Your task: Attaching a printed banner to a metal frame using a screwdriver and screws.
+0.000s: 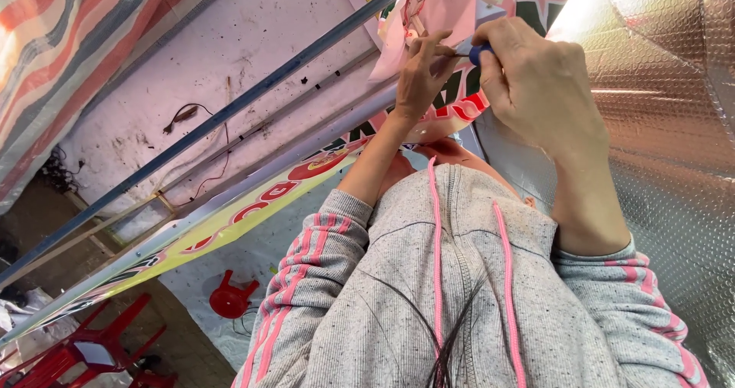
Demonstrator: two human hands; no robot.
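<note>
My right hand (536, 82) is closed around a small screwdriver with a blue handle (479, 52), its thin shaft pointing left. My left hand (423, 74) pinches the shaft's tip against a pink panel (448, 9) fixed to a long metal frame rail (253, 89). Both arms wear grey sleeves with pink stripes (306, 273). The fastener under my fingers is hidden.
A printed banner in yellow, red and green (230, 223) runs along the rail. Silver bubble foil (674, 128) covers the right side. A striped tarpaulin (53, 44) hangs upper left. Below stand a red plastic stool (230, 296) and red chairs (84, 350). Loose wires (191, 116) hang on the wall.
</note>
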